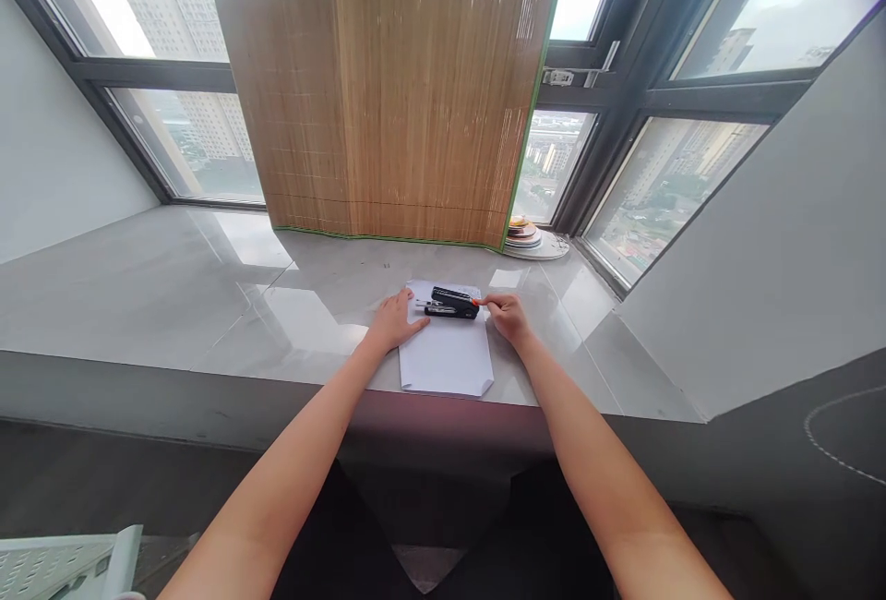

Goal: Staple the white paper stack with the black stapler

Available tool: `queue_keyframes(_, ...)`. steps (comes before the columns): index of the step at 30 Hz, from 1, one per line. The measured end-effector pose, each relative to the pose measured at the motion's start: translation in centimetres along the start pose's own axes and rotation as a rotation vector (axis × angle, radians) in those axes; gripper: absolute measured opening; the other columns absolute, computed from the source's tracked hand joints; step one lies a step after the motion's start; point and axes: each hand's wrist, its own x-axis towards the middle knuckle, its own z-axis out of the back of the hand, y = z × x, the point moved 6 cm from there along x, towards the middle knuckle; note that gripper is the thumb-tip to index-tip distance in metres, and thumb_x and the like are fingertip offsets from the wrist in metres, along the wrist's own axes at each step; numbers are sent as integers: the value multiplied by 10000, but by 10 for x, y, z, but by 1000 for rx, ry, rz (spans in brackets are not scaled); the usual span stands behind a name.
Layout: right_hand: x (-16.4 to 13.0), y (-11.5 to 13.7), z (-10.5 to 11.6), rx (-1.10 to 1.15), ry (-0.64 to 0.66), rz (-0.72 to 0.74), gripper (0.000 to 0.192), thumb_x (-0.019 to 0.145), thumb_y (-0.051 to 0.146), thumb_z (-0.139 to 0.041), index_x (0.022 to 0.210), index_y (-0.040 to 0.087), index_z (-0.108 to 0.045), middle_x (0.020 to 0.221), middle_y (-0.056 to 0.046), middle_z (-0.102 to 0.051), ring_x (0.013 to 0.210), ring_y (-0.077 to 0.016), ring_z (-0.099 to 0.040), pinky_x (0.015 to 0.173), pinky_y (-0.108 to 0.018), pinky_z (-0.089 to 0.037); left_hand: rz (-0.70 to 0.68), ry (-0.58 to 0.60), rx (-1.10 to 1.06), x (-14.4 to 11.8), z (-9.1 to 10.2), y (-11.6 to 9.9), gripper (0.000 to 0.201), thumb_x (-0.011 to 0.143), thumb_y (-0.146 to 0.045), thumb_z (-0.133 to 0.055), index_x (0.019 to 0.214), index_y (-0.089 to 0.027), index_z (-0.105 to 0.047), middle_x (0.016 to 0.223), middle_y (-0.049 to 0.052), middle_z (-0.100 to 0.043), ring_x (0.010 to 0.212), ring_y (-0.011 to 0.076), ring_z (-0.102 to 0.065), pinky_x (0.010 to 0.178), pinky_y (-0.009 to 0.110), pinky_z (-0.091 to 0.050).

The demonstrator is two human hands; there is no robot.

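Note:
A black stapler (453, 303) lies across the upper part of a stack of white paper (447, 355) on the window ledge. Its top arm is raised from the base, and a thin silver part sticks out at the left end. My left hand (394, 321) rests at the paper's upper left edge, thumb and fingers apart, the thumb close to the stapler's base. At the stapler's right end, my right hand (508, 316) is curled with its index finger forward, its tip at a small orange part (477, 302). Whether the right thumb also grips is hidden.
A bamboo blind (401, 92) hangs behind the ledge (325, 295), in front of the windows. Stacked plates (536, 242) stand at the back right by the window frame. A white perforated chair or rack (62, 563) shows at the lower left. Sloping walls flank both sides.

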Motion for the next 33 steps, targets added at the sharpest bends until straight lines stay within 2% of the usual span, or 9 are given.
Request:
queue_keyframes(3,0,2,-1,-1,-4,18,327,779,344,-533,708,184,-809,563,-47,-639,579,-169,-444,593,-300,-334,11,-8,-29,0,1,1,618,903,-532,-742,1385,-233,-498,1441,162,-667,1343,365,-624,1164,486,-426)
queue_keyframes(9,-2,5,0,-95,-22,97,379,800,295,-494,885,185,-847,497,41,-405,515,-133,-318,584,-294,-293,-6,-16,-36,1,0,2,565,900,-507,-752,1347,-240,-534,1368,163,-689,1321,377,-629,1151,503,-426)
queue_keyframes(11,-2,11,1,-107,-37,132,343,853,310,-518,929,194,-832,563,25,-498,557,-149,-409,620,-300,-364,-15,-28,-42,1,-1,2,551,902,-507,-754,1338,-239,-550,1361,164,-686,1323,377,-626,1159,508,-424)
queue_keyframes(14,-1,26,-1,-82,-33,222,298,927,400,-607,1071,218,-793,904,-49,-725,815,-210,-619,790,-346,-497,-39,-59,-41,1,-1,2,537,911,-482,-749,1342,-221,-564,1375,180,-670,1325,382,-620,1163,523,-432)
queue_keyframes(17,1,34,-10,-59,2,235,396,869,468,-745,1180,223,-744,1150,-97,-748,1019,-263,-667,926,-418,-542,-92,-93,-42,1,0,0,530,917,-443,-746,1353,-203,-564,1381,189,-655,1323,375,-617,1154,516,-456)
queue_keyframes(22,2,34,-29,-53,124,159,400,810,344,-770,1186,211,-740,1114,-91,-785,945,-257,-713,944,-450,-574,-176,-212,-98,-3,11,-6,396,971,-346,-663,1328,-202,-569,1363,182,-653,1308,345,-618,1137,504,-480)
queue_keyframes(27,6,38,-31,6,174,141,360,846,290,-727,1200,232,-769,1157,-80,-812,1039,-266,-749,941,-429,-594,-206,-311,-222,-10,26,-12,262,1003,-250,-542,1252,-213,-615,1290,162,-686,1270,328,-627,1113,501,-488)
queue_keyframes(30,12,40,-35,-29,240,130,410,809,283,-790,1216,230,-784,1154,-81,-823,1005,-271,-765,917,-414,-600,-200,-324,-430,-14,35,-14,257,1008,-280,-551,1242,-231,-646,1335,142,-696,1311,308,-618,1150,485,-467)
queue_keyframes(33,17,43,-39,-122,267,126,352,786,239,-809,1137,218,-813,1030,-67,-840,906,-271,-773,881,-405,-604,-63,-351,-768,-15,42,-7,256,993,-324,-596,1207,-222,-692,1364,135,-705,1342,297,-614,1186,471,-445)
